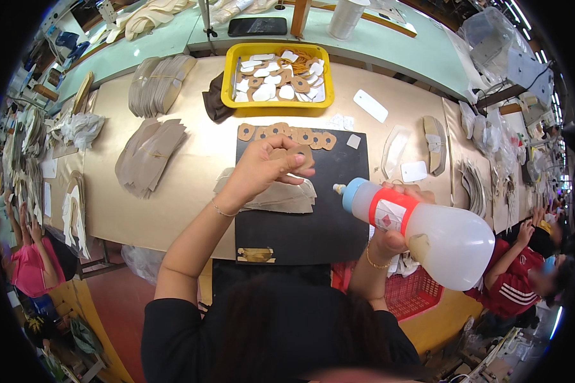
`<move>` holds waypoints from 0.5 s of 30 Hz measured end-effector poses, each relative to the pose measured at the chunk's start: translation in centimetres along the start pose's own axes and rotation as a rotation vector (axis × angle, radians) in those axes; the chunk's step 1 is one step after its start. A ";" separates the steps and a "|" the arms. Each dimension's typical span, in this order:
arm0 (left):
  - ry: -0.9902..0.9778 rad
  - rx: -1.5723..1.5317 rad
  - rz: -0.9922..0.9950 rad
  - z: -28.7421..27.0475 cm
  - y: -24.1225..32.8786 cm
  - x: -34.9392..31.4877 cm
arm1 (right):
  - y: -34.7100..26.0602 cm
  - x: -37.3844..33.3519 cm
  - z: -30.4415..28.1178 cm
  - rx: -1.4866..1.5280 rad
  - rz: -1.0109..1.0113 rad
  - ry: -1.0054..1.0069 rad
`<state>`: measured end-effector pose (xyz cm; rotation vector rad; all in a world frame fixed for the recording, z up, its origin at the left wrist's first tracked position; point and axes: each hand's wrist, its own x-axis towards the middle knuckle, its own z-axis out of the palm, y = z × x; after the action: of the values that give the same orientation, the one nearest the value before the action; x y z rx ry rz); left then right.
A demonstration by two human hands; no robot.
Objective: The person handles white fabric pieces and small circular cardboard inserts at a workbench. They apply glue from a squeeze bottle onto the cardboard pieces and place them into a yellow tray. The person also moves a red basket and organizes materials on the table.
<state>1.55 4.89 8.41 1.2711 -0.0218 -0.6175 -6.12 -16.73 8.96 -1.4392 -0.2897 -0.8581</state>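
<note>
Over the black board point(338, 233), my left hand point(259, 169) is closed, its thumb and fingers pinching a small tan piece point(305, 155) with a dark spot. Whether several pieces are stacked there, I cannot tell. My right hand point(390, 241) grips a translucent squeeze bottle point(450, 239) lying tilted nearly sideways. Its blue cap and stained nozzle point left, toward the left hand, without touching it. A red band wraps the bottle. Similar tan pieces point(316, 140) form a row along the board's far edge. Beige layered cut pieces point(287, 199) lie beneath my left hand, partly hidden.
Beyond the board stands a yellow tray point(278, 112) holding tan and white pieces and rubber bands. Bundled beige pieces point(150, 156) lie at left, white cards point(370, 106) at right. A red basket point(415, 293) sits below the table's front edge. Other people work at both sides.
</note>
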 end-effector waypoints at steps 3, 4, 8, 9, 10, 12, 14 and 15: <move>-0.054 0.063 -0.016 1.4 0.4 -0.5 | 0.2 0.2 0.1 -0.045 -0.076 0.041; -0.057 0.074 -0.022 1.9 0.4 -0.6 | 0.3 0.3 0.2 -0.068 -0.107 0.051; -0.058 0.136 -0.037 3.1 0.4 -0.9 | 0.3 0.3 0.6 -0.174 -0.109 0.000; -0.067 0.147 -0.037 3.3 0.5 -1.0 | 0.2 0.3 0.7 -0.197 -0.081 -0.028; -0.075 0.160 -0.035 3.4 0.5 -1.1 | 0.0 0.2 0.8 -0.219 -0.053 -0.057; -0.083 0.180 -0.036 3.6 0.6 -1.2 | -0.1 0.1 0.9 -0.214 -0.025 -0.051; -0.089 0.194 -0.039 3.7 0.7 -1.3 | 0.0 -0.1 1.1 -0.223 -0.012 -0.053; -0.094 0.197 -0.037 3.7 0.7 -1.3 | 0.1 -0.1 1.1 -0.234 -0.014 -0.057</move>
<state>-0.52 2.32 10.57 1.4341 -0.1395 -0.7204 -5.78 -15.68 9.00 -1.6832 -0.2484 -0.8847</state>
